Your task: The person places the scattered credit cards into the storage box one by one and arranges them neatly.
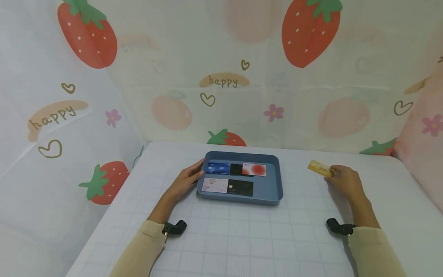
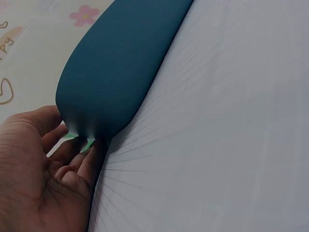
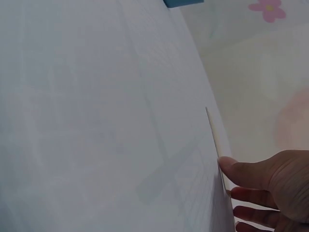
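A blue tray (image 1: pixel 267 192) stands on the table, with several cards lying flat in it. My left hand (image 1: pixel 187 177) grips the tray's left end, the thumb at the rim and the fingers against the outer wall. In the tray's back row are a blue VIP card (image 1: pixel 216 168) and a white card with a red disc (image 1: pixel 256 169) that partly covers a black card (image 1: pixel 236 169). The front row has a white floral card (image 1: pixel 214 185) and a black VIP card (image 1: pixel 241 188). Right of the tray, my right hand (image 1: pixel 346 180) pinches a gold card (image 1: pixel 319 167), held tilted above the table.
A white cloth with a faint grid covers the table (image 1: pixel 249 238). Printed curtains (image 1: pixel 221 111) with strawberries and hearts hang behind and at both sides. Each wrist wears a black strapped camera (image 1: pixel 175 227).
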A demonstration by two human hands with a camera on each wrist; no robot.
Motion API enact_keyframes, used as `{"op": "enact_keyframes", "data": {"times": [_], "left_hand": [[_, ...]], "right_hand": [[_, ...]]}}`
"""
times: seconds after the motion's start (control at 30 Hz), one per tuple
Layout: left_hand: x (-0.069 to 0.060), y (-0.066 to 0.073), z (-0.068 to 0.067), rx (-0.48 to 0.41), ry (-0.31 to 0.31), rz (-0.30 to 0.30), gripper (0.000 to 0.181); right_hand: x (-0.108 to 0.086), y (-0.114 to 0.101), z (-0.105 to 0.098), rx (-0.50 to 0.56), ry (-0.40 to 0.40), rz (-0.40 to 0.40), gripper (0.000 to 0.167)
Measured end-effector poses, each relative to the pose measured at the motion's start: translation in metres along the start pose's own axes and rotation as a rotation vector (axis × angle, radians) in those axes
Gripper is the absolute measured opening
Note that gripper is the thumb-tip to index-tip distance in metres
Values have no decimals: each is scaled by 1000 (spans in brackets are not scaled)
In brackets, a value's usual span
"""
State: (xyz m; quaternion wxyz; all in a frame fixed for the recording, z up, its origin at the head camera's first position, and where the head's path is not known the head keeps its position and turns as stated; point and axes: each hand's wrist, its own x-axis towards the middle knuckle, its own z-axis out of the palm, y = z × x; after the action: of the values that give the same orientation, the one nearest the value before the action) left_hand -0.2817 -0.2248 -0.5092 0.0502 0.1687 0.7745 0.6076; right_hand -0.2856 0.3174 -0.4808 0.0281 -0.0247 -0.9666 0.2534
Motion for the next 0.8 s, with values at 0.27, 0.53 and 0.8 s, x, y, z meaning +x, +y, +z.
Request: {"op": "enact_keyframes", "data": {"times": [0.27, 0.53, 0.8], "left_hand": [[0, 0, 0, -1, -5, -3, 55], [1, -1, 1, 2, -4, 4, 55], [0, 0, 0, 10, -5, -1, 56]], "right_hand": [[-2, -2, -1, 27, 55, -44, 48], [-1, 1, -2, 20, 7, -31, 54], [-1, -1, -3, 3, -49, -27, 61]]}}
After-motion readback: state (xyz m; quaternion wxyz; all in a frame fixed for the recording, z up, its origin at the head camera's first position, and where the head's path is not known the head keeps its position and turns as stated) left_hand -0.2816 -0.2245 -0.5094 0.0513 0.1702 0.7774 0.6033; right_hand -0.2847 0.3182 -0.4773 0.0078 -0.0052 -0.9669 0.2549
